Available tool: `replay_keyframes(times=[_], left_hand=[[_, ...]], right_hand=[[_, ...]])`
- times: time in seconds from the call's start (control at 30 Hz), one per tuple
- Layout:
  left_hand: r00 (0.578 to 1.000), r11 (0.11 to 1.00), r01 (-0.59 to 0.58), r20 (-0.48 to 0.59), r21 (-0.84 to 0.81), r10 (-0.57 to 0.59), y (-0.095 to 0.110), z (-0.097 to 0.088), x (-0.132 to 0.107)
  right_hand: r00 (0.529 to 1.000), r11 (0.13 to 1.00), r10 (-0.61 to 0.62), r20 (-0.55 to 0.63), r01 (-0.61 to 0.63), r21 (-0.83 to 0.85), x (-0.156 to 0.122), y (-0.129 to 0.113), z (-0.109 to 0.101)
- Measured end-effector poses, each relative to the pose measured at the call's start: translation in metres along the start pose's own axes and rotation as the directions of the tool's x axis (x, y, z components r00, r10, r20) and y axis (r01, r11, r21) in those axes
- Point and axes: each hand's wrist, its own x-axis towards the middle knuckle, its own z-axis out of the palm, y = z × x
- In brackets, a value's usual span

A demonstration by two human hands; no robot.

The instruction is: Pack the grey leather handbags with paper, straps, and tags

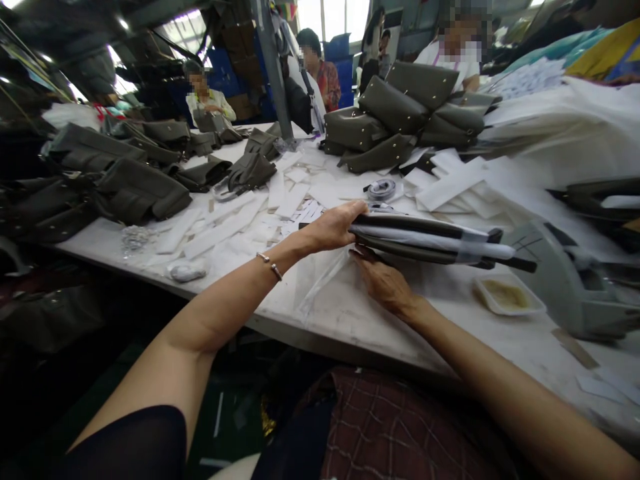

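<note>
Head view, from the left: a heap of dark olive-grey, leather-like bags [140,190] with soft, slumped folds lay on the white counter [320,317]. To its right, flat white foam-like strips [220,230] were scattered towards the middle.

Next came the left hand [337,227], reaching in from the near side. Its fingers were closed around the left end of a long, narrow bundle of dark leather-like layers and white tubular padding [420,239], pinching the layers together. The bundle was held just above the near part of the counter, right of centre, its free end pointing right. A thin, clear plastic-like strip [325,283] slanted down towards the near edge, below the left hand.

The right hand [383,283] was just right of that strip, under the near side of the bundle's left end. Its fingers pointed left and up; whether they pinched the strip or only steadied the bundle, I could not tell.

The bundle looked light, fairly stiff along its length yet soft and springy across, with padding that might slide between the layers. The gathered left end seemed a sound hold; farther right, a clear, shiny band [469,247] offered a second, though its smooth surface could be slippery. Squeezing hard might crease the layers.

Beyond the band, a shallow white tray with yellowish contents [515,311] sat near a blurred grey appliance [575,307].
</note>
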Motion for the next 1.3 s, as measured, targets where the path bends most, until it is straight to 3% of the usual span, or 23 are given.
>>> replay_keyframes(times=[0.13,0.23,0.47,0.6,0.7,0.8,0.9,1.0,1.17,1.3], left_hand=[[0.999,1.0,-0.019,0.028,0.023,0.018,-0.001,-0.003,0.008],[0.999,0.999,-0.043,0.024,0.034,0.042,-0.001,-0.004,0.011],[1.0,0.999,-0.02,0.017,0.032,0.02,-0.007,-0.007,0.014],[1.0,0.999,-0.024,0.004,0.031,0.024,-0.009,-0.008,0.015],[1.0,0.999,-0.01,0.001,0.042,0.01,-0.006,-0.011,0.02],[1.0,0.998,0.003,-0.011,0.057,-0.002,-0.001,-0.014,0.025],[0.998,0.998,-0.016,-0.061,0.059,0.02,0.003,-0.013,0.031],[0.994,0.998,-0.032,-0.107,0.061,0.038,0.007,-0.01,0.035],[0.996,0.999,-0.001,-0.091,0.047,0.005,0.013,-0.011,0.033],[0.996,1.0,-0.007,-0.085,0.02,0.008,0.014,-0.011,0.028]], right_hand=[[0.989,0.991,-0.013,0.148,0.032,-0.128,0.017,-0.009,-0.007],[0.986,0.986,0.028,0.164,-0.001,-0.165,0.031,-0.014,-0.009],[0.981,0.992,0.123,0.149,-0.128,0.021,0.03,0.003,-0.001],[0.974,0.947,0.208,0.089,-0.223,0.232,0.025,0.012,0.004],[0.926,0.815,0.376,0.041,-0.351,0.461,0.029,0.014,0.012],[0.817,0.564,0.574,0.055,-0.443,0.696,0.04,0.014,0.02],[0.702,0.294,0.706,0.097,-0.415,0.861,0.054,0.012,0.026],[0.612,0.095,0.777,0.145,-0.342,0.935,0.069,0.009,0.028],[0.498,-0.063,0.844,0.198,-0.273,0.96,0.083,0.008,0.031],[0.48,-0.125,0.842,0.247,-0.272,0.954,0.083,0.008,0.029]])
